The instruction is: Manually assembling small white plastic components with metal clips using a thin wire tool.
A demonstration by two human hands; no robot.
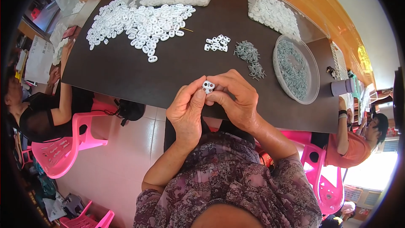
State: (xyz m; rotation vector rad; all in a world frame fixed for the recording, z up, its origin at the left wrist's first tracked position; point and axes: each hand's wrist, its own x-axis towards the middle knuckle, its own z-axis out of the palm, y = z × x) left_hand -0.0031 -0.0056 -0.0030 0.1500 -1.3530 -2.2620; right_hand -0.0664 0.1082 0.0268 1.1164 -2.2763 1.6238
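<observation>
Between my fingertips, just over the near table edge, is a small white plastic piece with several round holes (208, 86). My left hand (188, 106) pinches it from the left with thumb and fingers. From the other side my right hand (234, 98) grips it too, its thumb at the lower edge. Whether a screw sits in the piece is hidden by the fingers. Straight ahead lies a small group of similar white pieces (217, 43). Beside them are two little heaps of grey screws (247, 52).
A big pile of white oval two-holed pieces (139, 23) covers the far left, before a clear bin (168, 1). Far right stands another clear bin (314, 19); nearer is a round tub (313, 85) of screws. People sit left and right on pink chairs (78, 143).
</observation>
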